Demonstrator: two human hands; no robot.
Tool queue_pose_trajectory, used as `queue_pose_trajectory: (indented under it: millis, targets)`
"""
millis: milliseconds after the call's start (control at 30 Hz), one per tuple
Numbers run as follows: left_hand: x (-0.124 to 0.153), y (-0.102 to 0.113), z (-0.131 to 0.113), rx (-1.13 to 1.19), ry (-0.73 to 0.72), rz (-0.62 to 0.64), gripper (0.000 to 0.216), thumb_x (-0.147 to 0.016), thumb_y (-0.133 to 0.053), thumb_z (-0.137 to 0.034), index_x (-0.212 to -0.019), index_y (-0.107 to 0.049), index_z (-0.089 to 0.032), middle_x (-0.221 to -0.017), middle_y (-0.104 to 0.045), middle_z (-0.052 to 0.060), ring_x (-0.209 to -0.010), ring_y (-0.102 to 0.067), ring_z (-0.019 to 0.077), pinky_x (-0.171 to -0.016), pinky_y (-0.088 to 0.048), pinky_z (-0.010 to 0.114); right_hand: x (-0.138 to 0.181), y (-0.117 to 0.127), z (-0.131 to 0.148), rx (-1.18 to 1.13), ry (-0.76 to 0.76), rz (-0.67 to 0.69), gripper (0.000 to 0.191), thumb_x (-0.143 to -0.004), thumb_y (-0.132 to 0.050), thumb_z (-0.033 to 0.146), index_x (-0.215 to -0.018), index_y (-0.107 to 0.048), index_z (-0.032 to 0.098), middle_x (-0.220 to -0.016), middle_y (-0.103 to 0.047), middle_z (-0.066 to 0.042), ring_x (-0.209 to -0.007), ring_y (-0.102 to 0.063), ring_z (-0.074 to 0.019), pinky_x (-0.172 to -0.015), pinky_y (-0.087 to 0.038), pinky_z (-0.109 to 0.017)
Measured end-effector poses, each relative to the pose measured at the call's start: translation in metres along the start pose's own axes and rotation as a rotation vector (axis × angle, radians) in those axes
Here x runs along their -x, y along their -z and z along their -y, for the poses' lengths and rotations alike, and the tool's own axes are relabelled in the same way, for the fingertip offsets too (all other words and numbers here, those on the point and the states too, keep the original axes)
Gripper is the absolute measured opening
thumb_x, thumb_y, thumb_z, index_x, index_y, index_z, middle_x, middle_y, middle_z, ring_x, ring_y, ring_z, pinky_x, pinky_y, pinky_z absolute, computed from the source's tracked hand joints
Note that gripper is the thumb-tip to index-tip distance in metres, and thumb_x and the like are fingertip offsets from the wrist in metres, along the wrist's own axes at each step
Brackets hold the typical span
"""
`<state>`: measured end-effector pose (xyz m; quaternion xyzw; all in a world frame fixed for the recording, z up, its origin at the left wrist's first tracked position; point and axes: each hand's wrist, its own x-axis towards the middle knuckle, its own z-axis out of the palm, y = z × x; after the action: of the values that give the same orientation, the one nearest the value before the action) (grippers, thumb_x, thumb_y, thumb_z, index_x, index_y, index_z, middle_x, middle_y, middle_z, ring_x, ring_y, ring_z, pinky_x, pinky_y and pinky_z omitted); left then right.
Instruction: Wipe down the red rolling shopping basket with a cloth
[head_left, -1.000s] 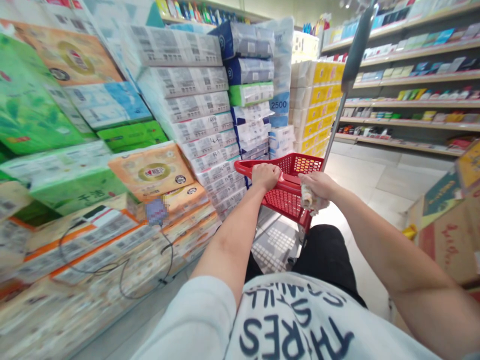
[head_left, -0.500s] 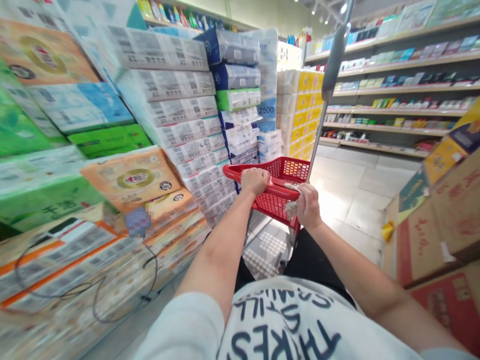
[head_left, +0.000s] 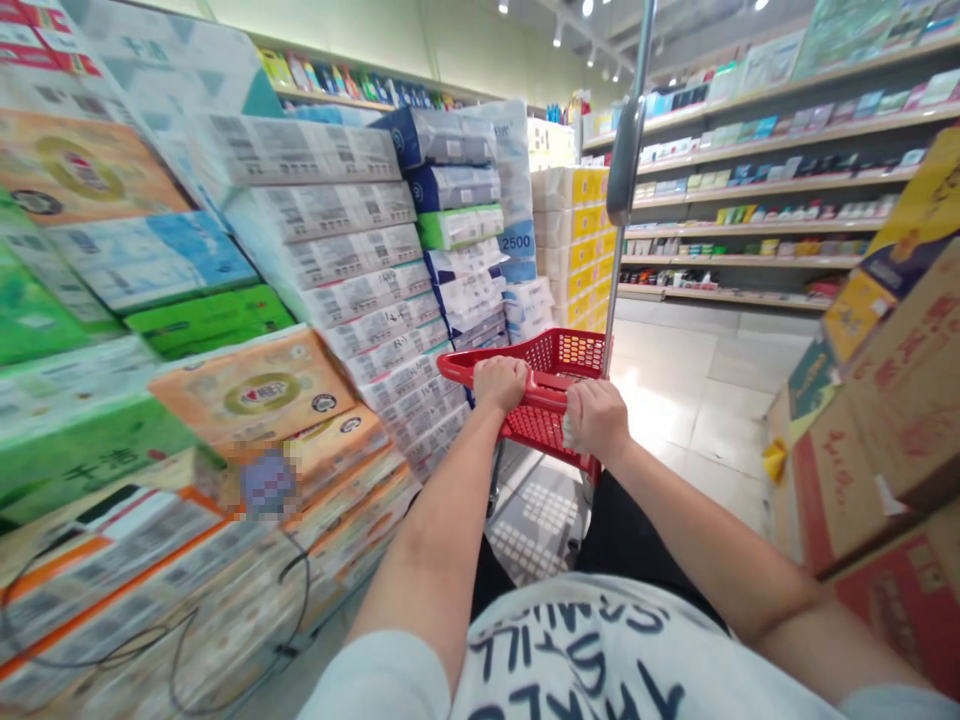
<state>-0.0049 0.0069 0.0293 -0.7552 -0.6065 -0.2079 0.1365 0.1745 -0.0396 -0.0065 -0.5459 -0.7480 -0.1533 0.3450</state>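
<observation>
A red plastic shopping basket cart (head_left: 568, 353) stands in front of me in a shop aisle. My left hand (head_left: 499, 382) is closed round the near rim of the basket. My right hand (head_left: 597, 418) is closed on the same rim further right, with a crumpled white paper or tissue (head_left: 570, 432) pinched under the fingers. A grey upright handle pole (head_left: 625, 160) rises from the far right side of the basket. The basket's inside looks bare where it shows.
Stacked packs of tissue and toilet paper (head_left: 352, 260) wall the left side, with a black cable (head_left: 292, 590) trailing over the lower packs. Cardboard boxes (head_left: 892, 400) stand close on the right. Shelves of goods (head_left: 750, 200) line the far right. Tiled floor (head_left: 697, 390) runs ahead.
My right hand has turned from lying loosely on the rim to gripping it with the paper tucked under. The view has risen and shifted along the aisle; the boxes on the right loom nearer.
</observation>
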Motion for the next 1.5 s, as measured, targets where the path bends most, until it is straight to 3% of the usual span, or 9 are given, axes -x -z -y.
queue_pose_trajectory:
  millis: [67, 267, 433, 500, 700, 933, 1167, 1367, 1500]
  targets:
    - [0.0, 0.001, -0.001, -0.002, 0.003, 0.007, 0.04, -0.094, -0.031, -0.031, -0.089, -0.07, -0.025, -0.101, -0.072, 0.001, -0.1, -0.059, 0.0173, -0.086, -0.038, 0.032, 0.005, 0.0, 0.003, 0.01, 0.033, -0.04, 0.043, -0.096, -0.031, 0.03, -0.083, -0.068, 0.014, -0.086, -0.069, -0.013, -0.087, -0.061, -0.0217, -0.084, -0.04, -0.032]
    - [0.001, 0.003, -0.004, -0.008, 0.0, 0.023, 0.04, -0.094, -0.031, -0.031, -0.092, -0.07, -0.025, -0.101, -0.072, 0.002, -0.101, -0.059, 0.018, -0.086, -0.038, 0.032, -0.019, 0.009, 0.017, 0.14, -0.074, 0.324, 0.042, -0.095, -0.034, 0.032, -0.081, -0.069, 0.012, -0.077, -0.068, -0.015, -0.073, -0.063, -0.0223, -0.071, -0.04, -0.032]
    - [0.004, 0.001, -0.005, 0.001, -0.012, 0.003, 0.04, -0.094, -0.03, -0.03, -0.091, -0.07, -0.025, -0.102, -0.072, 0.002, -0.101, -0.059, 0.0177, -0.086, -0.038, 0.032, 0.012, -0.002, 0.018, 0.107, 0.084, -0.067, 0.037, -0.095, -0.035, 0.032, -0.094, -0.067, 0.013, -0.087, -0.067, -0.013, -0.086, -0.058, -0.0239, -0.083, -0.037, -0.036]
    - [0.003, 0.001, -0.005, 0.002, -0.01, 0.002, 0.04, -0.094, -0.03, -0.03, -0.091, -0.07, -0.025, -0.102, -0.072, 0.001, -0.101, -0.059, 0.0173, -0.086, -0.037, 0.032, 0.014, -0.004, 0.016, 0.106, 0.116, -0.093, 0.036, -0.095, -0.035, 0.032, -0.094, -0.067, 0.014, -0.087, -0.067, -0.013, -0.087, -0.058, -0.0235, -0.084, -0.037, -0.036]
    - [0.0, 0.002, -0.006, 0.003, 0.0, 0.003, 0.039, -0.093, -0.032, -0.029, -0.089, -0.07, -0.025, -0.1, -0.072, 0.001, -0.1, -0.06, 0.0169, -0.084, -0.037, 0.032, -0.025, 0.001, 0.028, 0.151, -0.046, 0.359, 0.038, -0.094, -0.036, 0.031, -0.085, -0.067, 0.012, -0.08, -0.069, -0.015, -0.073, -0.063, -0.0231, -0.069, -0.041, -0.033]
    - [0.002, 0.0, -0.003, 0.017, -0.006, -0.023, 0.037, -0.093, -0.034, -0.03, -0.088, -0.071, -0.026, -0.099, -0.072, 0.0, -0.099, -0.06, 0.0168, -0.085, -0.037, 0.032, 0.014, -0.008, 0.034, 0.112, 0.133, -0.064, 0.039, -0.096, -0.034, 0.033, -0.112, -0.064, 0.014, -0.099, -0.068, -0.014, -0.094, -0.059, -0.0249, -0.085, -0.037, -0.037]
    - [0.001, 0.003, -0.005, -0.015, 0.003, 0.001, 0.038, -0.093, -0.034, -0.03, -0.086, -0.07, -0.024, -0.1, -0.072, 0.002, -0.099, -0.061, 0.018, -0.084, -0.038, 0.033, -0.027, 0.004, 0.04, 0.135, -0.03, 0.416, 0.038, -0.096, -0.034, 0.03, -0.092, -0.068, 0.013, -0.086, -0.069, -0.016, -0.079, -0.065, -0.0234, -0.072, -0.044, -0.033]
    - [0.004, 0.002, -0.006, -0.018, 0.026, -0.018, 0.038, -0.093, -0.034, -0.03, -0.084, -0.07, -0.024, -0.098, -0.073, 0.001, -0.098, -0.061, 0.0173, -0.083, -0.038, 0.032, 0.013, -0.008, 0.033, 0.09, 0.172, 0.0, 0.039, -0.096, -0.034, 0.03, -0.118, -0.062, 0.015, -0.11, -0.067, -0.015, -0.103, -0.06, -0.0264, -0.09, -0.04, -0.04]
    - [0.003, 0.002, -0.008, -0.032, 0.022, -0.038, 0.038, -0.092, -0.034, -0.029, -0.082, -0.07, -0.024, -0.096, -0.073, 0.002, -0.096, -0.061, 0.0177, -0.081, -0.038, 0.032, 0.006, -0.005, 0.033, 0.093, 0.109, 0.073, 0.034, -0.095, -0.035, 0.026, -0.112, -0.062, 0.013, -0.104, -0.068, -0.016, -0.098, -0.062, -0.0263, -0.086, -0.043, -0.038]
